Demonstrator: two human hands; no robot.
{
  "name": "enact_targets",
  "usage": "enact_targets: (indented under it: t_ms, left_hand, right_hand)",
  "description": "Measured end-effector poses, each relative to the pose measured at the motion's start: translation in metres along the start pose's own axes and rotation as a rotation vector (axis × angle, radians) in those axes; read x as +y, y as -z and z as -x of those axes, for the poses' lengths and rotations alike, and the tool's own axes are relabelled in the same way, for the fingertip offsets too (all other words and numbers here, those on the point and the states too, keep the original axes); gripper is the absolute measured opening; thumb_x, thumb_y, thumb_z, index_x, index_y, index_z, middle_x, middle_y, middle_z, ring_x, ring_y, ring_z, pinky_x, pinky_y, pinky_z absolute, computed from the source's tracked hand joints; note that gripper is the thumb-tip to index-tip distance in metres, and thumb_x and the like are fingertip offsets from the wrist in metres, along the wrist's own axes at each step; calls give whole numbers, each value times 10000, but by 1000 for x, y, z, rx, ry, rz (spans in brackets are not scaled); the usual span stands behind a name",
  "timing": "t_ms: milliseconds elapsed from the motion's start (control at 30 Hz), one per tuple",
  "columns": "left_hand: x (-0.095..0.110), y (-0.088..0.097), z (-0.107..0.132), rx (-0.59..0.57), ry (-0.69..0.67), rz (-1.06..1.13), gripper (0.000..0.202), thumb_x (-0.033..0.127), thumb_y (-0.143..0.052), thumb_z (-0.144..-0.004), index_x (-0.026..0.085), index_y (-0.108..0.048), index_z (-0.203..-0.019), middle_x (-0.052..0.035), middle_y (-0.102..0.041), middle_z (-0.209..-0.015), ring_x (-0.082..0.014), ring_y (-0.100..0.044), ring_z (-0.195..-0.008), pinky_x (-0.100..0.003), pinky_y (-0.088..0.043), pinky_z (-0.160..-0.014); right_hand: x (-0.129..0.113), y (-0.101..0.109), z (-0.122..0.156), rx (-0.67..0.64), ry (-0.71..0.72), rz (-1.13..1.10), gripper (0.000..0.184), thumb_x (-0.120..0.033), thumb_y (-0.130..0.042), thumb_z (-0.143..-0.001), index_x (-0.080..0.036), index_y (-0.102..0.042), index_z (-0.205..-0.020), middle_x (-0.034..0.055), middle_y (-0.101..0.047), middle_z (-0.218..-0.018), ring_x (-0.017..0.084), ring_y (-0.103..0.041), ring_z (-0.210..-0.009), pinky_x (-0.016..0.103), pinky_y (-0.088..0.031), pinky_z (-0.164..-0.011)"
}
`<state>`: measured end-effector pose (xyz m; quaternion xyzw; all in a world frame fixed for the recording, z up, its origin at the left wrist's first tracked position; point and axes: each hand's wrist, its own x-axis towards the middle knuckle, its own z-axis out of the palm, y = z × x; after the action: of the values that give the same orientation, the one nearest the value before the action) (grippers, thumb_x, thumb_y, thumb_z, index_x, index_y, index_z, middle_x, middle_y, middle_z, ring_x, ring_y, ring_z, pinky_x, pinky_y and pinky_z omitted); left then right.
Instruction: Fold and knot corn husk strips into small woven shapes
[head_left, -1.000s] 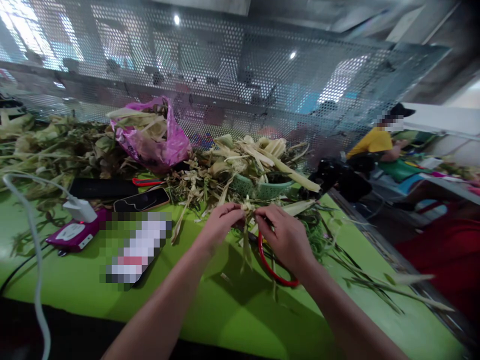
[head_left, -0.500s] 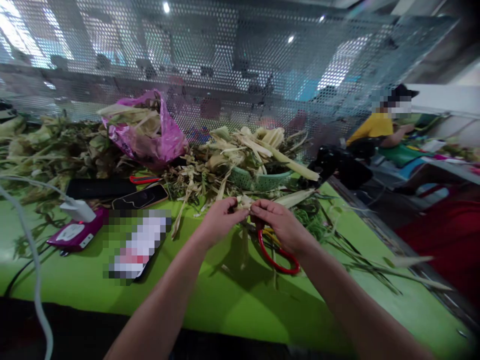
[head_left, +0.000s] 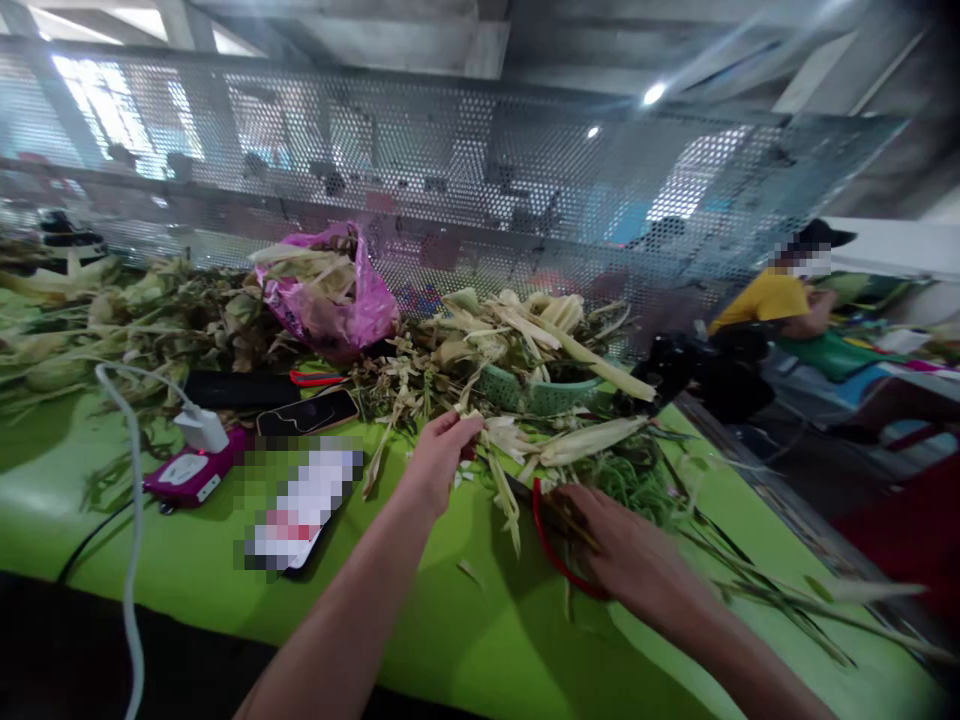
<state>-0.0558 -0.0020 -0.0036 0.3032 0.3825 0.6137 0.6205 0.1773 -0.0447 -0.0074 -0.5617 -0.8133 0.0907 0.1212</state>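
Note:
My left hand (head_left: 444,455) is closed, thumb and fingers pinching a small pale piece of dried corn husk (head_left: 471,414) above the table. Over the red-handled scissors (head_left: 541,525) lies my right hand (head_left: 619,540), its fingers curled round the handles. The dark blades point up and left, toward the left hand. Between the hands hangs or lies a narrow strip of husk (head_left: 504,495); whether it joins the pinched piece I cannot tell. A longer pale husk (head_left: 592,440) lies just behind the right hand.
A green basket (head_left: 536,397) heaped with husks stands at the back. Left of it are a pink plastic bag (head_left: 367,310), phones (head_left: 307,411) and a purple power strip (head_left: 191,475) with a white cable. Green string (head_left: 626,485) lies right. A person (head_left: 772,300) sits beyond.
My right hand has left the small piece that both hands held and come down onto the scissors. The left hand still pinches its piece. The head view has tilted up.

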Motion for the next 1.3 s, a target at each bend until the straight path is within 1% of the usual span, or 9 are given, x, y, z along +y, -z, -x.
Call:
enact_targets:
  t_ms: [167,267,433,533,633,733,933,1133,1300]
  left_hand:
    - [1,0,-3,33,27,135,315,324,-795,-570,141,-570,-693,47,-535,-608,-45,-438,-500,-193,-343,-489]
    - [4,-1,-2,91,45,216,366,304,-821,-522,139,-559,-718,50,-550,-619,-44,-449,-492,-194,-363,-481]
    - [6,-3,0,97,45,269,364,290,-825,-526,137,-556,-720,50,-549,-605,-54,-472,-490,-201,-394,-486]
    - [7,-3,1,93,63,284,345,271,-821,-542,141,-552,-715,52,-544,-602,-55,-481,-488,-203,-401,-490]
    - [7,-4,1,54,62,302,334,266,-820,-554,141,-543,-693,50,-531,-593,-52,-478,-486,-196,-387,-476]
    - [6,-4,2,19,73,333,345,273,-828,-557,142,-539,-694,53,-518,-575,-51,-473,-485,-191,-390,-479]
    - [2,-8,4,-22,127,367,352,300,-837,-560,137,-550,-682,66,-485,-516,-42,-447,-459,-179,-383,-475]
    - [0,-10,8,-69,174,380,314,258,-837,-566,124,-592,-710,47,-534,-563,-36,-466,-469,-163,-420,-480]
    - [-4,-10,10,-128,170,378,298,283,-828,-597,131,-589,-693,47,-522,-552,-41,-479,-475,-164,-431,-489]
  right_hand:
    - [-5,6,-2,14,-120,-104,481,-132,-507,-650,-218,-584,-1117,66,-669,-970,218,-610,-708,302,-412,-612]
    - [2,15,1,11,-211,-512,524,-222,-579,-690,-207,-565,-1213,28,-655,-793,204,-599,-681,288,-439,-584]
    - [11,16,12,-76,-432,-1038,659,-443,-739,-680,-217,-565,-1274,94,-670,-1054,230,-638,-847,293,-515,-683]
    - [7,13,16,-71,-430,-1011,698,-536,-708,-695,-249,-542,-1309,101,-667,-1068,244,-640,-843,331,-534,-727]
    - [-1,13,17,-123,-195,-895,688,-581,-617,-760,-285,-479,-1365,91,-651,-1104,293,-590,-1042,406,-472,-927]
    - [-9,9,12,-145,-89,-760,745,-588,-566,-787,-260,-376,-1428,112,-621,-1158,339,-495,-1196,474,-392,-1013]
    - [-22,-7,-6,-26,-24,-634,763,-554,-568,-783,-208,-340,-1425,141,-361,-1477,351,-318,-1354,491,-250,-1109]
    - [-40,-8,-16,13,32,-735,644,-520,-582,-789,-257,-436,-1358,123,-500,-1373,330,-401,-1305,397,-402,-1017]
    - [-44,-16,-16,42,-7,-921,586,-513,-624,-774,-258,-494,-1285,112,-562,-1271,288,-536,-1139,380,-418,-997]
